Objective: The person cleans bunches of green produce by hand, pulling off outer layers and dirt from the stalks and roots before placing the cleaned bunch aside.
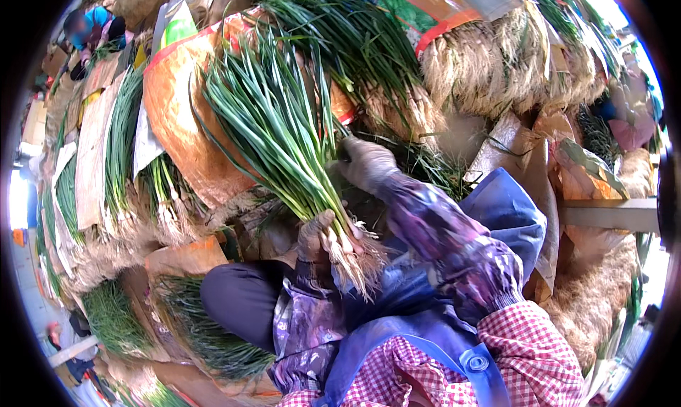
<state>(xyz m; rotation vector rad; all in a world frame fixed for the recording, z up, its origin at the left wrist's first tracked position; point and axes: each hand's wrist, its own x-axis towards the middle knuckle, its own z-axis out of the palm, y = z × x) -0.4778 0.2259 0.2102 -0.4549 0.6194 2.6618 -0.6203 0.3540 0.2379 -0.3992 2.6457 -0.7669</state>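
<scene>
Above the lap of a seated person, a thick bundle of long green stalks with white bases and stringy pale roots (284,137) slants across the frame, leaves toward the upper left, root ends toward the blue apron (408,293). The left hand (316,235) grasps it low, fingers wrapped around the pale stalk bases just above the roots. The right hand (365,164), blurred and with bent fingers, is at the bundle's right side; whether it grips anything cannot be told. Purple patterned sleeves (454,240) cover both forearms. Behind the leaves lies a crinkled orange sheet with red edging (181,116). Farther out, dense tan root ends (489,70) line the upper right, while slim green stalks (122,144) stretch between brown strips at left.
</scene>
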